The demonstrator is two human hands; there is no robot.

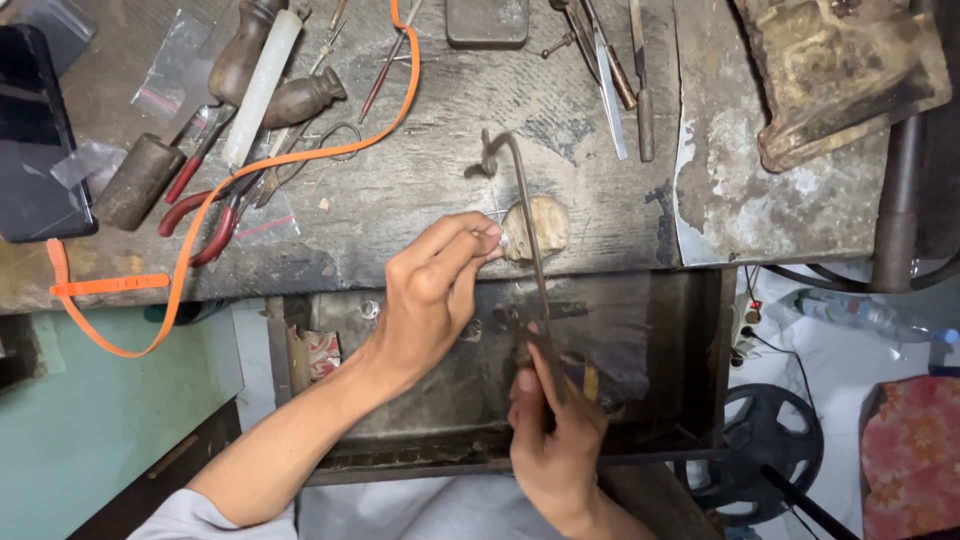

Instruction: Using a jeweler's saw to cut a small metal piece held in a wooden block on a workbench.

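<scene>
I see my left hand (430,290) reaching up to the edge of the worn wooden surface (560,200), its fingers (478,238) pressed together in a pinch on a small pale workpiece (512,240). The piece sits right at the fingertips, against a rounded, light-coloured wooden peg (540,225) that juts from the surface's front edge. It looks silvery and tiny; I cannot make out its shape, since my fingertips cover most of it.

My right hand (550,440) is lower, below the left fingers, wrapped tight around the handle of a thin metal saw frame (525,215). The frame rises from that grip as a dark, slim bar, passes just beside the left fingertips and the peg, then bends over in a hook above them. The handle itself is hidden inside my fist, and I cannot pick out the blade.

Beyond the fingertips, further back on the surface, lie red-handled pliers (205,215), an orange strap (190,240) looping across them, a white cylinder (260,85) and several files (615,80). A dark phone (35,135) lies far to the left, cut off by the edge of the view. Under my hands hangs a dark tray (640,350); its contents are too shadowed to tell.
</scene>
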